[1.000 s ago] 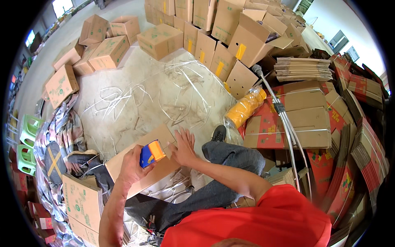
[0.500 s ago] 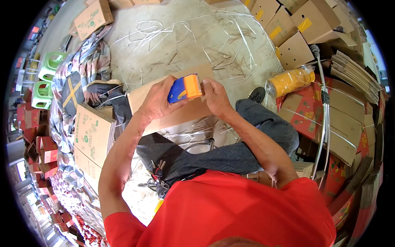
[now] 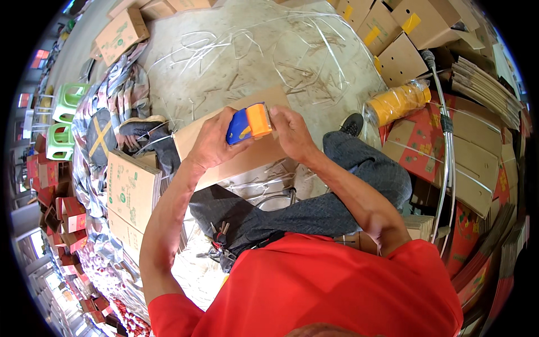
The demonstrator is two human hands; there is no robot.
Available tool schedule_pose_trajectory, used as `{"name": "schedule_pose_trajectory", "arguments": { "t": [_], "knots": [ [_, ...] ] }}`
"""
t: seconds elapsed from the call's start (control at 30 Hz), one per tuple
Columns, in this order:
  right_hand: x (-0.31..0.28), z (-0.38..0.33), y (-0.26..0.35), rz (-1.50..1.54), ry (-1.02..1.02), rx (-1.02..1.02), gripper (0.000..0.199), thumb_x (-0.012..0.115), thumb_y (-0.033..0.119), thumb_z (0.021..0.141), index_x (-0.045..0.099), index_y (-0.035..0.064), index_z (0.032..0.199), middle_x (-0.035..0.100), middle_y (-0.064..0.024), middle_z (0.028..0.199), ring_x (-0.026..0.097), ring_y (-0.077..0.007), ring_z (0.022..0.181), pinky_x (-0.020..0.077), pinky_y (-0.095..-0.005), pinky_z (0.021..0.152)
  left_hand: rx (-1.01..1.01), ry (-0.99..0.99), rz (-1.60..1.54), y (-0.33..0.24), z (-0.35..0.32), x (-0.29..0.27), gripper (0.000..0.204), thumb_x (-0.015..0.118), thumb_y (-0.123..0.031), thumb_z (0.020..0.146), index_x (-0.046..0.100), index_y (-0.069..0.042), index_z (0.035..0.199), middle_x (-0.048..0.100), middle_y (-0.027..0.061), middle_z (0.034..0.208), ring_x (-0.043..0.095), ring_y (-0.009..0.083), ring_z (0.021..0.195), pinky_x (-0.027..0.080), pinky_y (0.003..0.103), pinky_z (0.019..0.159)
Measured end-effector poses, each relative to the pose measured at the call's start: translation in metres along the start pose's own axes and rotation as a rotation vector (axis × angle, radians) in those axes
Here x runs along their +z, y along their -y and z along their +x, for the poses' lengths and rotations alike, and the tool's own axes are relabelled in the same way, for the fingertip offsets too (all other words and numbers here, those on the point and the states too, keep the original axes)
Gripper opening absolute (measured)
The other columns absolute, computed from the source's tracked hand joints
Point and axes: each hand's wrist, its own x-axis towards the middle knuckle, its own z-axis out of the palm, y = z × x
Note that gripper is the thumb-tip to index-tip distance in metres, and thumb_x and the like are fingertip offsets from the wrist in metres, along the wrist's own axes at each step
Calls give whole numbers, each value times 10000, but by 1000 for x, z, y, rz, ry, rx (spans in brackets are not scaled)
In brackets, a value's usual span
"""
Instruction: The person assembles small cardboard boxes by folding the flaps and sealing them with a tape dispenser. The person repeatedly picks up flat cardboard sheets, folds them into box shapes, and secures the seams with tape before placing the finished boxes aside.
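Observation:
A blue and orange tape dispenser [image 3: 247, 123] with a toothed metal edge is gripped in my left hand [image 3: 213, 143], fingers wrapped around its blue side. My right hand [image 3: 291, 133] is closed with curled fingers right beside the toothed edge; anything pinched in them is too small to make out. Below both hands lies a flat brown cardboard piece [image 3: 224, 167], between my legs.
Bundled printed cardboard [image 3: 132, 191] stands at my left. On my right a plastic-wrapped pack of yellow tape rolls [image 3: 400, 103] rests on red and brown flattened cartons [image 3: 471, 163], near metal tubes [image 3: 446, 151]. White straps [image 3: 205, 48] litter the floor ahead.
The view has shifted slightly. Both hands keep nearly the same pose around the tape dispenser, and the right fingers stay close to its toothed edge.

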Motion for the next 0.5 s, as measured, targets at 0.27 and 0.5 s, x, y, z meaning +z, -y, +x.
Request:
{"name": "schedule_pose_trajectory", "arguments": {
  "t": [0.27,0.5],
  "knots": [
    [-6,1,2,172,145,80,377,499,328,1101,615,9,937,571,-4,846,502,-101,813,448,-303,737,-6,2,-3,6,-2,2,597,882,-358,796,528,-49,1163,674,225,972,669,471,912,546,469,767],
    [-10,4,1,329,212,119,329,514,325,1084,605,86,877,508,69,813,451,-54,775,414,-269,681,-4,-5,10,2,-1,1,602,885,-356,795,524,-49,1167,676,226,985,670,472,920,546,471,769]
  ]
}}
